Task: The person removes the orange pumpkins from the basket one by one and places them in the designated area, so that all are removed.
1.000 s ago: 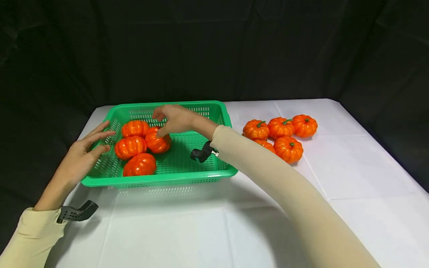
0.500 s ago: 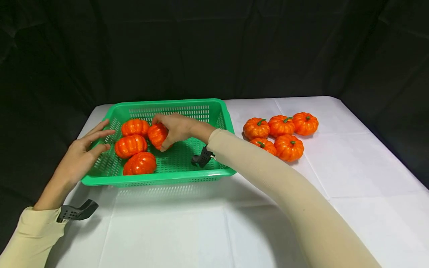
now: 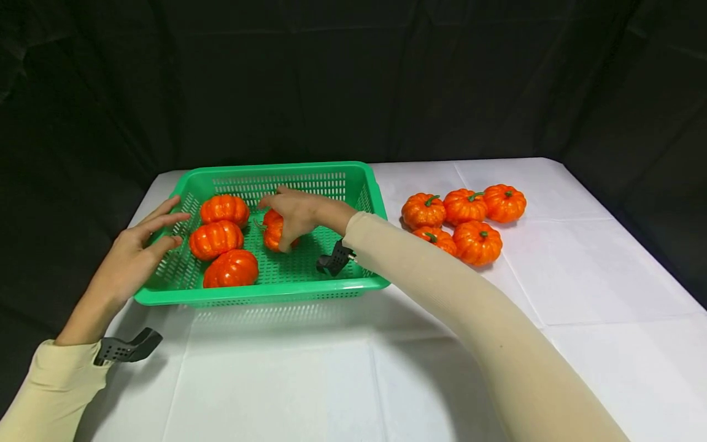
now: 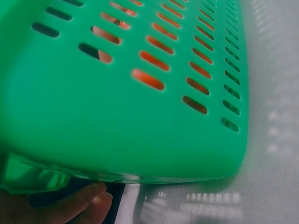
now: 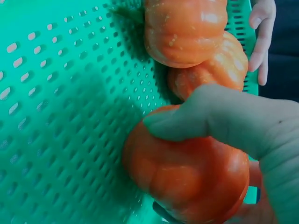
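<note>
Inside the green plastic basket (image 3: 309,287), my right hand (image 3: 298,212) holds a small orange pumpkin (image 3: 273,231). Its green stem points left in the head view. The right wrist view shows the thumb across the top of this pumpkin (image 5: 187,172) and the other fingers partly hidden behind it. Three more pumpkins lie along the basket's left side: one at the back (image 3: 225,210), one in the middle (image 3: 216,240) and one in front (image 3: 231,268). My left hand (image 3: 132,261) is at the basket's left rim, fingers extended and spread.
On the white-covered table (image 3: 265,393), right of the basket, several orange pumpkins (image 3: 477,243) sit in a cluster, stems showing. A black cloth (image 3: 353,86) hangs behind the table. The left wrist view is mostly filled by the slotted basket wall (image 4: 93,116).
My right hand has taken hold of the pumpkin and shifted it right, away from the other three. The pumpkin has turned, so its stem now shows at the left. My left hand stays put.
</note>
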The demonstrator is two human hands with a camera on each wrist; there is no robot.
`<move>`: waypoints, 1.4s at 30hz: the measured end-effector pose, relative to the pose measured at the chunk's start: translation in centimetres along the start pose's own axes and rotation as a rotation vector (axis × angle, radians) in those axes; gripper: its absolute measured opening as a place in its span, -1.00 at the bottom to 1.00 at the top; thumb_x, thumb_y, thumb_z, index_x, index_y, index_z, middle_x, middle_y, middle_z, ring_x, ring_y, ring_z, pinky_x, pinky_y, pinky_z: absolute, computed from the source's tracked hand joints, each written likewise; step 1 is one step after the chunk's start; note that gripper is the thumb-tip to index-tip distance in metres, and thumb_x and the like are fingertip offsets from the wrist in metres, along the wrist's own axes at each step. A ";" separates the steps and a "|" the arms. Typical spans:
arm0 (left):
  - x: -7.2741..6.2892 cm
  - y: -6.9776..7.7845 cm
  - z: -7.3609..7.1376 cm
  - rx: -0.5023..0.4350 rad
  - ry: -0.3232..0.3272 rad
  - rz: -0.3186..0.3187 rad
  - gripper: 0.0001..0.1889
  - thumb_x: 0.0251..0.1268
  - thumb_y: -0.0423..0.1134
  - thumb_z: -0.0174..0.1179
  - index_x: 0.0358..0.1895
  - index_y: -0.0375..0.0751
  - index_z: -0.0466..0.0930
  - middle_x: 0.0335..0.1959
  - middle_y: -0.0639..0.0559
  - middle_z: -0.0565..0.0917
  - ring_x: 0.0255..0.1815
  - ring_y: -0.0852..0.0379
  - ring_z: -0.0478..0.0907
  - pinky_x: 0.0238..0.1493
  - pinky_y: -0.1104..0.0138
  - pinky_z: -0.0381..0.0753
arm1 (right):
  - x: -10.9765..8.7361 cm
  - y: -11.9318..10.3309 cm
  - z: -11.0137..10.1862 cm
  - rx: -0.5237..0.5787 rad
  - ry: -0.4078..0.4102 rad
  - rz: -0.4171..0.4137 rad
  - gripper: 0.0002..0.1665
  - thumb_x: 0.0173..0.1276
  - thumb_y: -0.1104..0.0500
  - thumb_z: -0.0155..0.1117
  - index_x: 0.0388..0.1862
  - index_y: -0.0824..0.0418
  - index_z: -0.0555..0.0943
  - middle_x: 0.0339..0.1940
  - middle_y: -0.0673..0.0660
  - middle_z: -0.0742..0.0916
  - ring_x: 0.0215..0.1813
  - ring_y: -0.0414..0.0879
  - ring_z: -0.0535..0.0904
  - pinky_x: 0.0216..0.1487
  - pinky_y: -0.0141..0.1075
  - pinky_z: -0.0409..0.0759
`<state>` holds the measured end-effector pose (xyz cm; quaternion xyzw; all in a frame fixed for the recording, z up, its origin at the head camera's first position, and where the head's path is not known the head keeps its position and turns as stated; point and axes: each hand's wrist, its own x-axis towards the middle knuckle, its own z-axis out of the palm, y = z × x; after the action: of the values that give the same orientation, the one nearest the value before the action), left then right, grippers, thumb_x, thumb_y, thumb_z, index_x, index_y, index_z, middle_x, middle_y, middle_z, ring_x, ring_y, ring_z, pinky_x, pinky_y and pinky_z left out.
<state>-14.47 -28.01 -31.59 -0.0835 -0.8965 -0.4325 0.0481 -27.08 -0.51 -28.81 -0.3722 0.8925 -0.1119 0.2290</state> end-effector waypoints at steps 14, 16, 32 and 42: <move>0.1 0.1 0.0 0.006 0.000 -0.007 -0.53 0.61 -0.29 0.01 0.47 -0.35 0.44 0.69 0.12 0.08 0.67 -0.12 -0.12 0.49 -0.35 -0.14 | -0.4 0.4 -0.1 0.195 0.040 -0.082 -0.10 -0.05 0.39 0.57 0.26 0.16 0.34 0.05 0.13 0.54 -0.15 -0.02 0.43 -0.29 -0.31 0.50; 0.1 0.2 -0.1 0.010 0.001 -0.005 -0.53 0.61 -0.29 0.00 0.47 -0.36 0.44 0.69 0.11 0.08 0.67 -0.12 -0.11 0.49 -0.35 -0.13 | -0.5 0.4 -0.2 0.199 0.057 -0.088 -0.10 -0.04 0.35 0.62 0.26 0.16 0.34 0.04 0.13 0.55 -0.14 -0.01 0.44 -0.25 -0.30 0.52; 0.2 0.1 -0.2 0.017 0.001 -0.011 -0.53 0.62 -0.27 0.01 0.47 -0.34 0.43 0.69 0.13 0.07 0.67 -0.11 -0.13 0.49 -0.35 -0.13 | -0.9 0.7 -0.9 0.220 0.173 -0.094 0.01 0.07 -0.02 0.67 0.53 -0.02 0.46 0.40 0.06 0.55 0.26 -0.07 0.46 0.17 -0.24 0.51; 0.0 -0.1 0.1 0.003 0.002 0.011 -0.52 0.62 -0.29 0.00 0.48 -0.37 0.42 0.69 0.06 0.07 0.67 -0.14 -0.12 0.49 -0.36 -0.14 | -2.3 -0.2 -1.4 0.216 0.291 -0.114 0.05 0.07 -0.19 0.67 0.54 -0.02 0.48 0.41 0.02 0.59 0.22 -0.13 0.50 0.08 -0.33 0.53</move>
<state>-14.53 -27.99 -31.75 -0.0880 -0.8965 -0.4311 0.0515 -26.23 1.06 -26.82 -0.3752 0.8765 -0.2724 0.1293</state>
